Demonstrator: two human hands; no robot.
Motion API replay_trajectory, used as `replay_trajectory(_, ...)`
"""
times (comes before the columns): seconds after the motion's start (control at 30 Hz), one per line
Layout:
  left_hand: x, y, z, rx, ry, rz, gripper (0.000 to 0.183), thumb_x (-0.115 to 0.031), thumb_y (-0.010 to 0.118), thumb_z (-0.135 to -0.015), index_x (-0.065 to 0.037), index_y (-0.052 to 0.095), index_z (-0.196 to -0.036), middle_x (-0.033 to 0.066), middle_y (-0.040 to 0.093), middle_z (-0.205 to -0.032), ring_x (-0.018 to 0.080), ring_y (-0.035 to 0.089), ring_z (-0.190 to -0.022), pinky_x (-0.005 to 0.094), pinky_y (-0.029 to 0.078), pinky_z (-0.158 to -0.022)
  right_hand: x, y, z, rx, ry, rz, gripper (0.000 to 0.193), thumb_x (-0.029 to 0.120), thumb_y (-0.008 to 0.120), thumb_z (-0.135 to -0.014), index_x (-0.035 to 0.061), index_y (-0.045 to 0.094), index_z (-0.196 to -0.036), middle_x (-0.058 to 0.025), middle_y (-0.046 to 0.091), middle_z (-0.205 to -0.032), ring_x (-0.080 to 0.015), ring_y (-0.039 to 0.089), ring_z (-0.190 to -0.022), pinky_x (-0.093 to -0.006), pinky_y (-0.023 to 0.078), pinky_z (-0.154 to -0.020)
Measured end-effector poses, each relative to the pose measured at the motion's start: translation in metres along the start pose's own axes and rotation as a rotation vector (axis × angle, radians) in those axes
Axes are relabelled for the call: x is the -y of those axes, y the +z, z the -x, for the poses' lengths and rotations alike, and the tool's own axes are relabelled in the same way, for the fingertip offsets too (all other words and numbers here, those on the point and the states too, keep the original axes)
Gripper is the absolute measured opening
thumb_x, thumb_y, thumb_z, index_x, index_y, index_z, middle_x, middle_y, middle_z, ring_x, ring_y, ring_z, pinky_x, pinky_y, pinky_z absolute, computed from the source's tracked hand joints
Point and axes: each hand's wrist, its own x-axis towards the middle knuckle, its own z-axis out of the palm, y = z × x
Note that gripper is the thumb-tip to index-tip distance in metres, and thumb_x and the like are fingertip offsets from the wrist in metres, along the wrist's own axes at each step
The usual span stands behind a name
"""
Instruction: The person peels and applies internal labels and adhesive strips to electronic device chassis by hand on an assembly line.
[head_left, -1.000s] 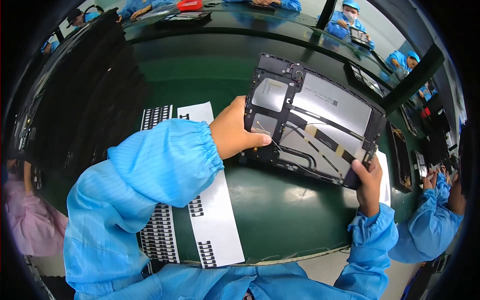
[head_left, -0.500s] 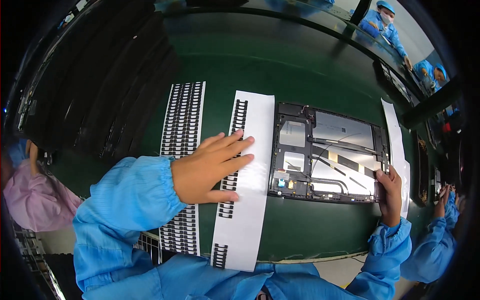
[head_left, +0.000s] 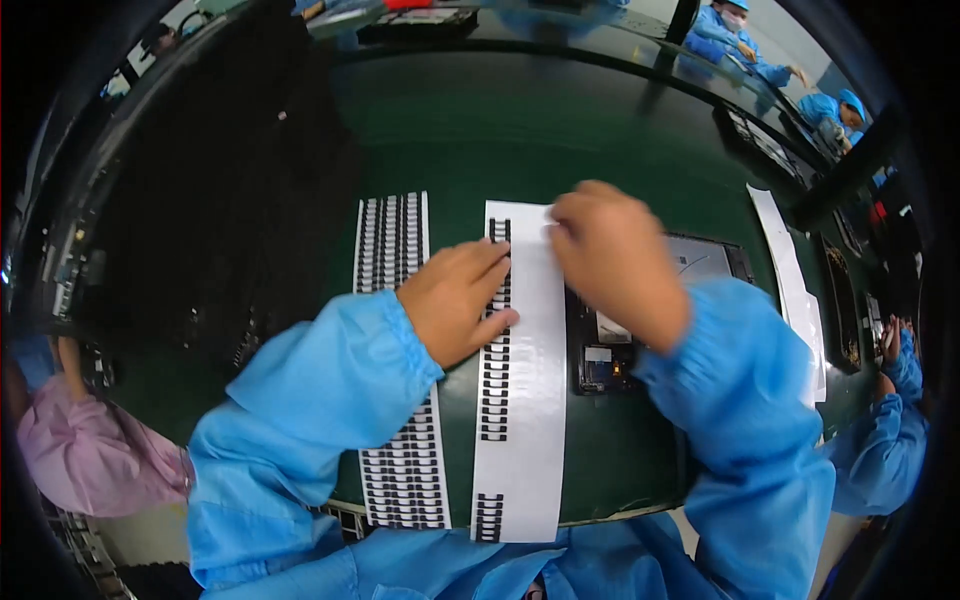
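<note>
A white backing sheet (head_left: 538,400) carries a column of small black adhesive pieces (head_left: 495,395) along its left side. My left hand (head_left: 452,305) rests on that column with its fingers stretched out. Over the sheet's upper right edge, my right hand (head_left: 618,255) is curled, thumb and forefinger together and smeared by motion; anything between them is hidden. Beneath my right hand and sleeve lies a black-framed panel with silver plates (head_left: 700,258), largely covered. A second strip, densely filled with the same black pieces (head_left: 392,235), lies to the left, partly under my left sleeve.
A dark stack of flat panels (head_left: 220,170) fills the left of the green table (head_left: 450,120). White sheets (head_left: 785,260) and a dark tray (head_left: 842,320) lie at the right. Co-workers sit across the table (head_left: 735,40), at the right (head_left: 885,430) and at the left (head_left: 90,440).
My right hand has left the panel's right side and crossed leftward to the sheet's upper edge, its arm now covering the panel. My left hand has stayed on the sheet.
</note>
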Motion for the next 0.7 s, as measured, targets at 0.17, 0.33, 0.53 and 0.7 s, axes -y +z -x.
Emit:
replay_trajectory(0.17, -0.013, 0.006, -0.002, -0.041, -0.052, -0.065, 0.045, -0.022, 0.062, -0.07, 0.004, 0.05, -0.105, 0.0215, 0.045, -0.111, 0.0343, 0.044, -0.103, 0.0383, 0.036, -0.088, 0.005, 0.041, -0.018, 0.183, 0.142, 0.107, 0.015, 0.01, 0.053, -0.066, -0.0025, 0.06, -0.065, -0.0184, 0.055, -0.075, -0.0333, 0.055, -0.069, -0.0385, 0.046, -0.064)
replay_trajectory(0.33, -0.006, 0.005, -0.004, -0.025, -0.01, -0.125, 0.044, -0.025, 0.06, -0.071, 0.003, 0.051, -0.105, 0.0212, 0.044, -0.111, 0.0353, 0.044, -0.103, 0.0412, 0.034, -0.089, 0.007, 0.042, -0.03, 0.208, 0.295, 0.026, 0.015, 0.011, 0.061, -0.058, -0.0024, 0.06, -0.063, -0.0226, 0.057, -0.068, -0.0351, 0.058, -0.066, -0.0391, 0.048, -0.058)
replay_trajectory(0.53, 0.004, 0.004, -0.001, 0.038, -0.025, -0.105, 0.044, -0.028, 0.055, -0.075, 0.0, 0.049, -0.108, 0.0192, 0.043, -0.117, 0.0321, 0.04, -0.111, 0.041, 0.031, -0.094, -0.006, 0.014, -0.035, 0.07, 0.305, -0.207, 0.018, 0.014, 0.058, -0.064, -0.0017, 0.062, -0.072, -0.0216, 0.058, -0.069, -0.0336, 0.059, -0.065, -0.0372, 0.048, -0.061)
replay_trajectory(0.7, 0.006, -0.008, 0.005, 0.095, -0.096, -0.148, 0.042, -0.027, 0.055, -0.078, 0.001, 0.049, -0.109, 0.0193, 0.042, -0.118, 0.0323, 0.039, -0.112, 0.0398, 0.03, -0.094, -0.034, -0.094, 0.028, 0.072, 0.449, -0.493, 0.019, 0.017, 0.059, -0.072, -0.0012, 0.06, -0.077, -0.0041, 0.055, -0.064, -0.0092, 0.05, -0.059, -0.0218, 0.039, -0.054)
